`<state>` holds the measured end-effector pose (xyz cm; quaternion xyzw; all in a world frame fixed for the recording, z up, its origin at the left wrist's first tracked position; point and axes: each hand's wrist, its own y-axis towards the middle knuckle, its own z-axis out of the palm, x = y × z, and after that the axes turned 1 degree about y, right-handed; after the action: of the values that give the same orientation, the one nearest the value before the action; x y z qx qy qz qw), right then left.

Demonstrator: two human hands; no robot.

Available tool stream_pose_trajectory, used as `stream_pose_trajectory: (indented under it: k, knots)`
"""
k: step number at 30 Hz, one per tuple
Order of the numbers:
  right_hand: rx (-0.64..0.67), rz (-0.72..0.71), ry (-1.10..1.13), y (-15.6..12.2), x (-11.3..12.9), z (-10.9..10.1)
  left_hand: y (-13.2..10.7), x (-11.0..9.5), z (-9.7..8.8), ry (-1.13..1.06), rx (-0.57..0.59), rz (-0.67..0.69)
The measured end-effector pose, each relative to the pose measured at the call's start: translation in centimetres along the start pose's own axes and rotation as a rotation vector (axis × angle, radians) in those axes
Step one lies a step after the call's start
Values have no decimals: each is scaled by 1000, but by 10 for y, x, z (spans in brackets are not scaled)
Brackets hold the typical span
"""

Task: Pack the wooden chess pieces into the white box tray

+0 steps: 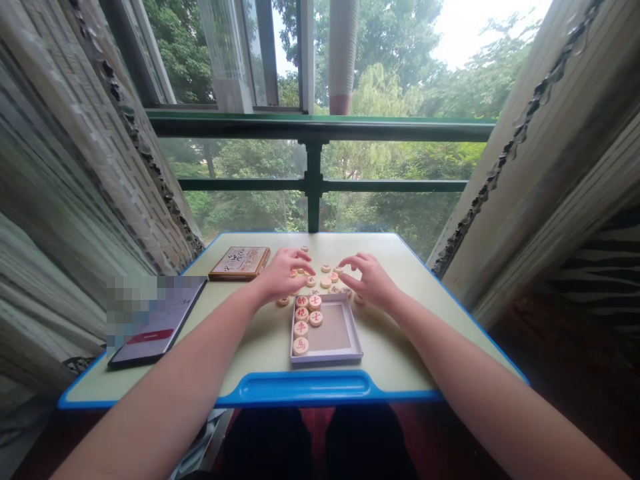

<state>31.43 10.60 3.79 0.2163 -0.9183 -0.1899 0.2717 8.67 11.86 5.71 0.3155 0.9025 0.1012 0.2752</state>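
Loose round Chinese chess pieces lie scattered on the table between my two hands. My left hand hovers at the left of this group, fingers apart, with some pieces partly hidden beneath it. On the other side, my right hand has its thumb and fingers spread, the index fingertip at or very near a piece. Closer to me sits a shallow open box. Several pieces with red characters, among them one chess piece at the near corner, stand in two columns along its left side.
A box lid with a picture lies at the table's back left. On the left edge rests a dark-framed tablet. The pale table has a blue rim and a blue front trough. Curtains hang on both sides of the window.
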Motion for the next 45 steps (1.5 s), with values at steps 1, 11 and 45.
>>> stream_pose_trajectory:
  k: [1, 11, 45]
  knots:
    - [-4, 22, -2, 1, -2, 2, 1, 0, 3, -12, -19, 0]
    - [74, 138, -11, 8, -11, 17, 11, 19, 17, -203, -212, -105]
    - [111, 253, -121, 8, -15, 12, 7, 8, 22, -607, -190, -206]
